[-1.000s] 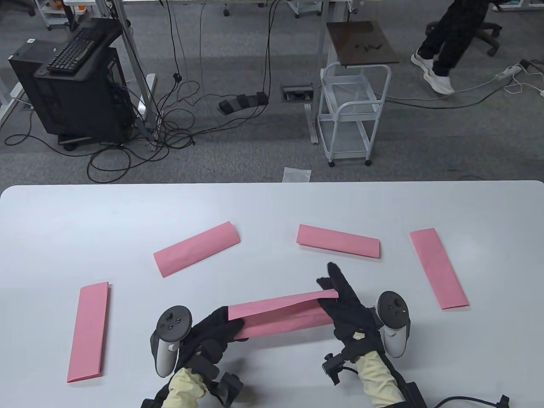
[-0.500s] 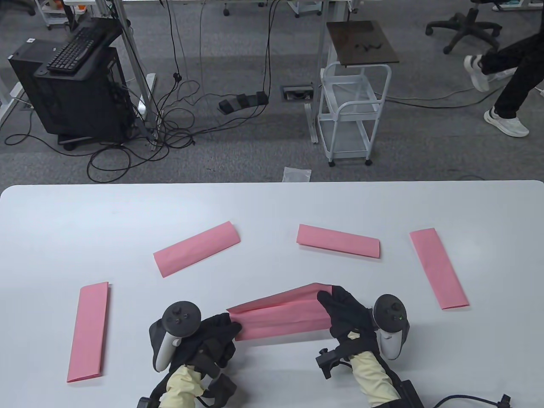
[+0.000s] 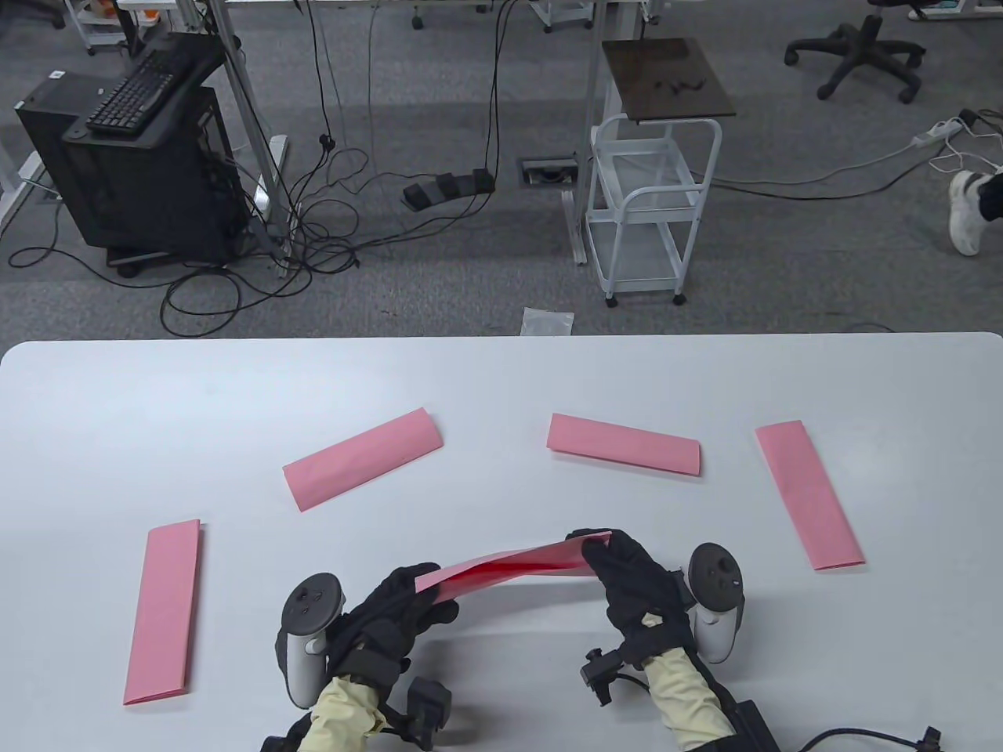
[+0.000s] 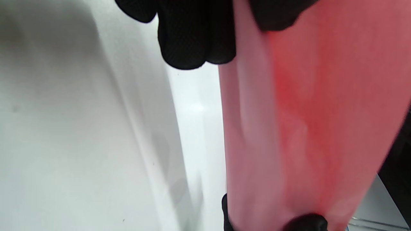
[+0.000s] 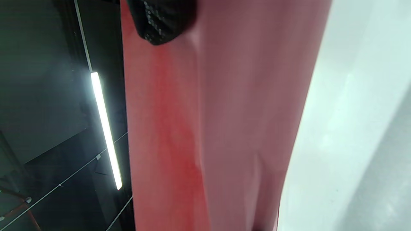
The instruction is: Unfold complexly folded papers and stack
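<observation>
the pink paper point(image 3: 517, 565) is held clear of the table point(image 3: 501, 376), its ends grasped by the left hand point(image 3: 396, 611) and the right hand point(image 3: 631, 583). the layers are best drawn apart evenly, so that no crease is torn. a lengthwise crease is shown only in the wrist views; four folded papers point(image 3: 362, 459) lying flat are seen only from above.
</observation>
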`<act>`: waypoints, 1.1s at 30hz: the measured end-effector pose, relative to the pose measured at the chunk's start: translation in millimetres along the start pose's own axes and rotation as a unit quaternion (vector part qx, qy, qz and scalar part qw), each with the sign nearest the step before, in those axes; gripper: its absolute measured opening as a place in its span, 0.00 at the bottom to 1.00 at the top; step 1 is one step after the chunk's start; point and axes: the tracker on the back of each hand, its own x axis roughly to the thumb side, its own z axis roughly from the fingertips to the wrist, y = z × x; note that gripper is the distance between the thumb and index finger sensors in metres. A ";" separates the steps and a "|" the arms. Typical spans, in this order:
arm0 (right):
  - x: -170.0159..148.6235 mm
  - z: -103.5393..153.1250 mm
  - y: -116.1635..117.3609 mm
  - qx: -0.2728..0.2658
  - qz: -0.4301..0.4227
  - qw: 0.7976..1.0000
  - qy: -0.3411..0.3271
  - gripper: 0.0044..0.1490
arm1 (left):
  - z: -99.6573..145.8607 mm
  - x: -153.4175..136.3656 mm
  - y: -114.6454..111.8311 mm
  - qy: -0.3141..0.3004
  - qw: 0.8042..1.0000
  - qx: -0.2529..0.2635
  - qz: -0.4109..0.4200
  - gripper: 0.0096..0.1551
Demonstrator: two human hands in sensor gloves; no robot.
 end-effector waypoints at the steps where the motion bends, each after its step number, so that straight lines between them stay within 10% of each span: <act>1: -0.1 -0.2 0.2 0.001 -0.002 1.000 0.004 0.25 | 0.3 -0.1 -0.1 0.002 1.000 0.006 -0.009 0.23; 14: 17.5 -41.4 -32.3 -0.014 0.107 0.985 0.133 0.25 | 9.5 11.3 -9.1 -0.143 0.973 -0.040 -0.177 0.49; 25: 26.9 -57.1 -28.3 0.019 0.121 0.979 0.161 0.25 | 5.5 0.9 -4.2 -0.110 0.987 -0.037 -0.113 0.24; 33: 32.4 -69.1 -28.9 0.048 0.092 0.982 0.160 0.25 | 14.4 13.4 -4.1 -0.080 0.964 -0.078 -0.242 0.16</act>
